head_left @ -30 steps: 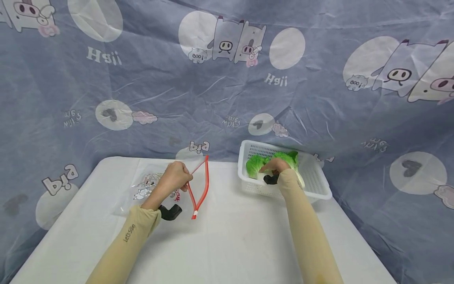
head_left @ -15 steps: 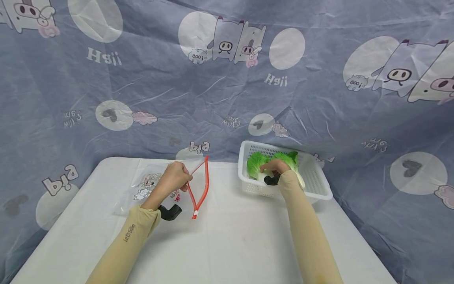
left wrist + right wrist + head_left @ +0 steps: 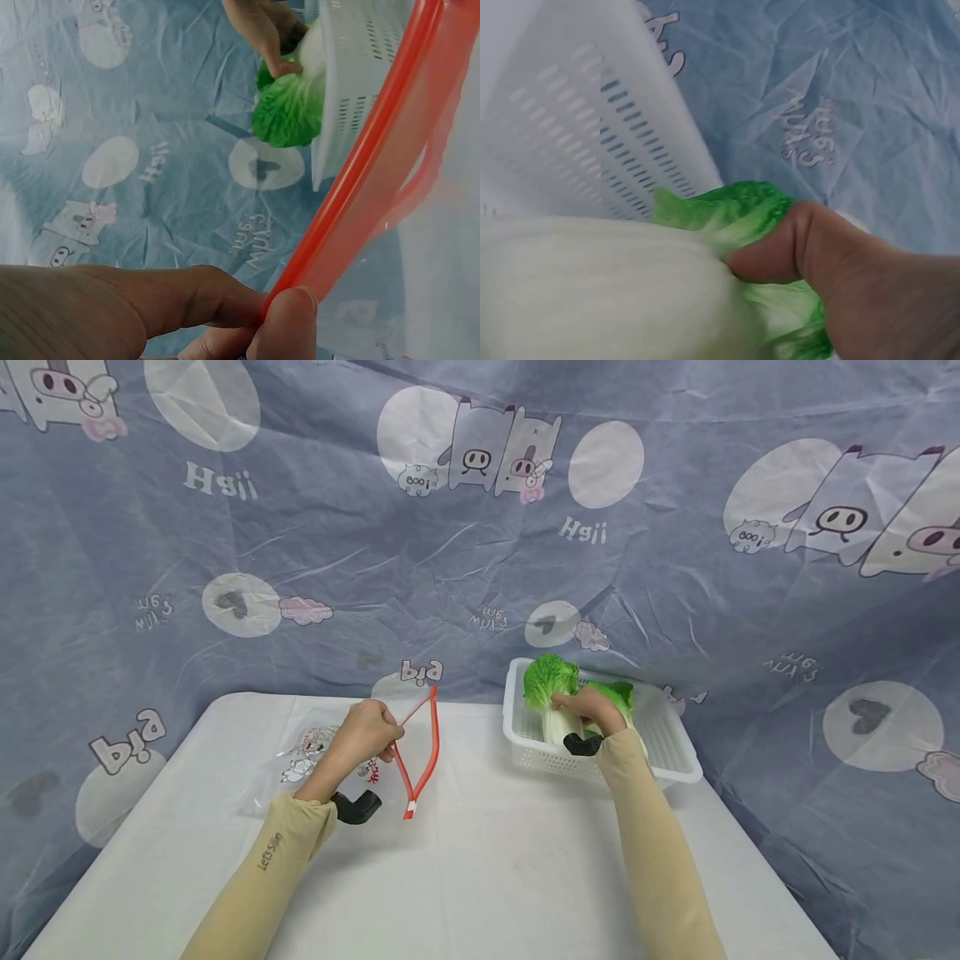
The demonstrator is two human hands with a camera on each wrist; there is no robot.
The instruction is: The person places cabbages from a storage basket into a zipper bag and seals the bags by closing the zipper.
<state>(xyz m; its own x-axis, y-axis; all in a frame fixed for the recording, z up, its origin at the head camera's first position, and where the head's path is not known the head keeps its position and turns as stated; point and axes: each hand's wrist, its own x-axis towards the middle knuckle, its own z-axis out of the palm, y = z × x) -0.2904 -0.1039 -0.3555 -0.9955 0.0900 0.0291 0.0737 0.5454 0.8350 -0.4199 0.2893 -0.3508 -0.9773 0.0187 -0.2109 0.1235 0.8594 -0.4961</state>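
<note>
Beige sleeves (image 3: 251, 893) — dark lettering (image 3: 270, 852) on left — black wrist pieces (image 3: 357, 807).

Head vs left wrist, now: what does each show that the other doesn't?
Head only: second cabbage in the basket, tan sleeves on both arms.
Left wrist only: close-up of the left hand pinching the red strip, fingertips clear; head mostly gives that hand's back.
Both: left hand, clear bag with red strip, right hand gripping the other cabbage, basket, printed curtain.
</note>
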